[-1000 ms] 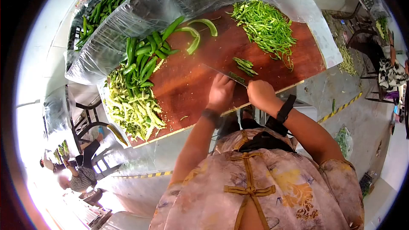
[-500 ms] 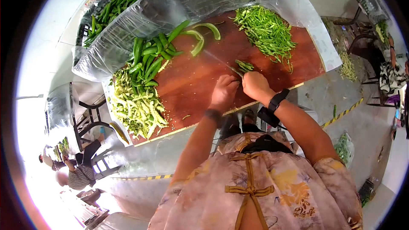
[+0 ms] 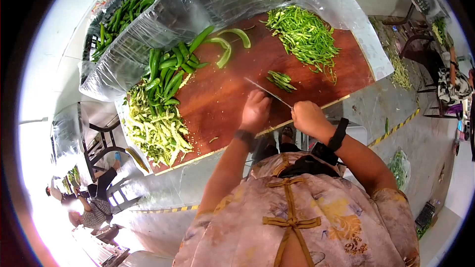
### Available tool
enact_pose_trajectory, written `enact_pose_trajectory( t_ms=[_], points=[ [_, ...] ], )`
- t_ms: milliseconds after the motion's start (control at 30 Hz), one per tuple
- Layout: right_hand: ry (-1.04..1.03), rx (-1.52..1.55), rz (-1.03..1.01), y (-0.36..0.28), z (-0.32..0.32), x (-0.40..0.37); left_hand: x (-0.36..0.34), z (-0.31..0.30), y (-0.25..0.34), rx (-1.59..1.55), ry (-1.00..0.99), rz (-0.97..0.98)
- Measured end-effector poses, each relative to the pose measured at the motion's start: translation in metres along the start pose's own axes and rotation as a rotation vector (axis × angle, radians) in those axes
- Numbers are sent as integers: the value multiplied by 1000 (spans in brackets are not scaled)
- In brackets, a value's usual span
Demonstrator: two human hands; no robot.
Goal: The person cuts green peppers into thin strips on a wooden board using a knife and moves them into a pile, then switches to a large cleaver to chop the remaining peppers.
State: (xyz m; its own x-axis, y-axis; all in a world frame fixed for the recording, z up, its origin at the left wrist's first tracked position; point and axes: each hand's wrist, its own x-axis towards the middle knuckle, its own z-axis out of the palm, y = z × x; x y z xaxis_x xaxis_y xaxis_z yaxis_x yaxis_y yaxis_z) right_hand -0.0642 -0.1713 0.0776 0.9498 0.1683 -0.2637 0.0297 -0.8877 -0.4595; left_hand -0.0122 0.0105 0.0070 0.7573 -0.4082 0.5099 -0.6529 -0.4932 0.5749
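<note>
My right hand (image 3: 311, 119) grips a knife (image 3: 269, 92) by its handle, the thin blade slanting up and left above the red-brown board (image 3: 217, 113). Beside the blade is my left hand (image 3: 256, 111), fingers curled together; whatever they hold, if anything, is hidden. Just beyond the knife lies a small bunch of cut green pepper strips (image 3: 281, 81), apart from both hands. A large heap of thin green strips (image 3: 304, 39) sits at the far right. Whole green peppers (image 3: 168, 79) lie at the left, above a pile of pale pepper cores (image 3: 153, 126).
Curved pale green pieces (image 3: 225, 54) lie near the board's back. A plastic-lined crate (image 3: 123, 44) holds more green peppers at the back left. Chairs (image 3: 106, 138) and a seated person (image 3: 96, 212) are at the left; another person's patterned clothing (image 3: 452, 86) shows at the right.
My right hand and the knife have drawn back from the small strip bunch, which now lies free on the board. My left hand has moved slightly left and towards me.
</note>
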Motion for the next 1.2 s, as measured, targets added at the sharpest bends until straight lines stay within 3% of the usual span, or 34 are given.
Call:
enact_pose_trajectory(
  t_ms=[133,200,267,367,433,467,567,800,933,1200],
  points=[
    [-34,-27,-48,1,3,13,3,-3,1,-3,8,16],
    [61,2,-81,-4,17,24,2,-4,3,-16,14,13],
    [97,1,-84,-11,27,39,2,-8,1,-23,-116,43],
    [121,7,-84,-21,19,56,-4,-2,-8,4,-120,68],
    [244,56,-79,-11,21,57,-5,0,-6,15,-75,89],
    [213,6,-2,-5,19,54,-3,1,-7,30,-22,108],
    [209,-12,-59,5,4,27,-2,-7,3,185,-54,120],
    [119,16,-79,3,10,-12,-4,-8,2,83,-49,70],
    [217,42,-151,3,12,-15,-3,-13,6,34,-60,39],
    [42,24,-42,-4,8,3,-5,-7,-5,14,-42,67]
  ],
)
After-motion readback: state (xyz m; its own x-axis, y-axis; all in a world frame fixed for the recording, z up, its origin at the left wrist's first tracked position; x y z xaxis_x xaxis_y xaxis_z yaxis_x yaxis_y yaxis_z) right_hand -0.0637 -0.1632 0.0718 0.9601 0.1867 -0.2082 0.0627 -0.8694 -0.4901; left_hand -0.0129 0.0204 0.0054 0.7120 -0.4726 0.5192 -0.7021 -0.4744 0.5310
